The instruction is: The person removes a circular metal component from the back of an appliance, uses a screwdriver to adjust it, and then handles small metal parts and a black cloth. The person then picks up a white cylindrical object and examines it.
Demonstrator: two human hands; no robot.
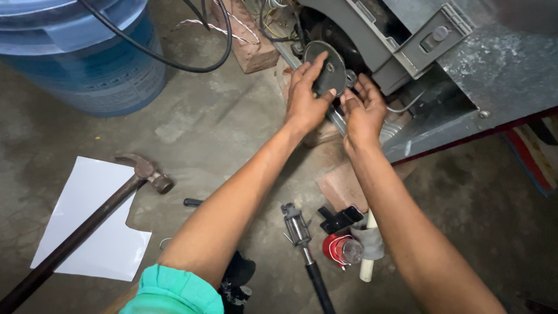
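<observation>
I am gripping a dark disc (325, 67) with my left hand (306, 97) at the machine (465, 58) opening; my right hand (364, 107) is cupping, half-open, just beside it. A hammer (87, 224) is lying on white paper (87, 232).

Left arm: bare forearm, extended forward and up from the lower left, teal sleeve at the upper arm. Left hand (306, 96): back of hand toward the camera, fingers (311, 67) stretched long and slightly spread, thumb angled toward the right.

Right arm: bare forearm, extended forward from the lower right, roughly parallel to the left, wrist straight. Right hand (364, 106): back toward the camera, fingers curled inward, thumb pointing left toward the other hand.

Spacing: hands just beside each other, thumbs nearly meeting; forearms diverge toward the elbows.
</observation>
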